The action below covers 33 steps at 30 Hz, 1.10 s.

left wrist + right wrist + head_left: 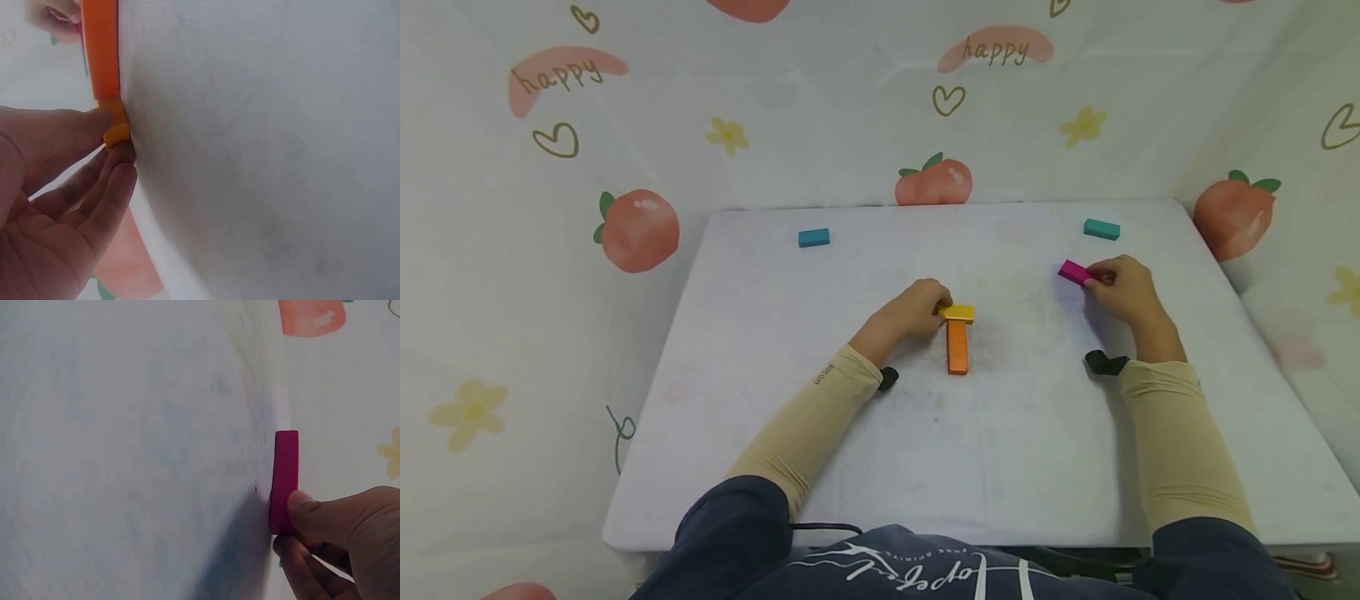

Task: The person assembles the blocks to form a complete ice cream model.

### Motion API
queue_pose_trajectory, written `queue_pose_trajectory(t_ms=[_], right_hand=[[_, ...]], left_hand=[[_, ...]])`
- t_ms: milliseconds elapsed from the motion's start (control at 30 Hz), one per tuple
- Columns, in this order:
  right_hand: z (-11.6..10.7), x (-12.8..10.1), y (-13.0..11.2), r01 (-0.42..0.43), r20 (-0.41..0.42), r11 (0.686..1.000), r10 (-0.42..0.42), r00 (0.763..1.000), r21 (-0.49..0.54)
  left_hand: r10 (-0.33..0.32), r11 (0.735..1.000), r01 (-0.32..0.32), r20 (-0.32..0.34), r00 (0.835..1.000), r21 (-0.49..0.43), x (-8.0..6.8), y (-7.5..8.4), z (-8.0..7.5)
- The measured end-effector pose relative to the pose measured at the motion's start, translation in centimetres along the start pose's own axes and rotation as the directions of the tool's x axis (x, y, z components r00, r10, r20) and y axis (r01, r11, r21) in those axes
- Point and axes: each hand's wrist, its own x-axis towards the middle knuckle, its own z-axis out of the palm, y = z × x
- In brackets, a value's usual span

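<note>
My left hand (912, 310) pinches one end of a yellow block (958, 313) between thumb and fingers. That block lies crosswise at the far end of an orange block (957, 348), so the two make a T. In the left wrist view the yellow block (116, 122) meets the end of the orange block (101, 47). Farther right, my right hand (1123, 287) holds a magenta block (1074, 272) by its right end, thumb on one side. The right wrist view shows the magenta block (285, 481) with its far end sticking out past the fingertips.
A blue block (814, 238) lies near the back left of the white table (865, 450). A teal block (1102, 229) lies at the back right, just beyond my right hand. Behind the table hangs a printed cloth (835, 108).
</note>
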Motion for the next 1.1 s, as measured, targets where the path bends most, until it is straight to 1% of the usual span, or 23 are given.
queue_pose_trajectory(t_ms=[133,233,500,867,1100], right_hand=[[0.5,0.0,-0.8,-0.005,0.013,1.0,0.005,1.0,0.011],[0.9,0.0,-1.3,0.006,0.022,1.0,-0.007,1.0,0.012],[2.1,0.3,-2.7,0.088,0.035,0.996,-0.088,0.995,0.013],[3.8,0.2,-5.0,0.187,0.044,0.982,-0.187,0.981,0.005],[4.6,0.5,-6.1,0.211,0.066,0.977,-0.211,0.975,0.009]], left_hand=[[-0.006,1.0,0.006,0.001,1.0,0.004,0.0,0.0,0.1],[-0.01,1.0,0.01,0.001,1.0,0.001,0.0,0.0,0.1],[-0.011,1.0,0.011,-0.006,1.0,-0.003,0.1,0.0,0.2],[-0.025,1.0,0.025,-0.011,1.0,-0.011,0.0,0.1,0.5],[-0.032,0.999,0.032,-0.012,0.999,-0.008,0.0,0.2,0.4]])
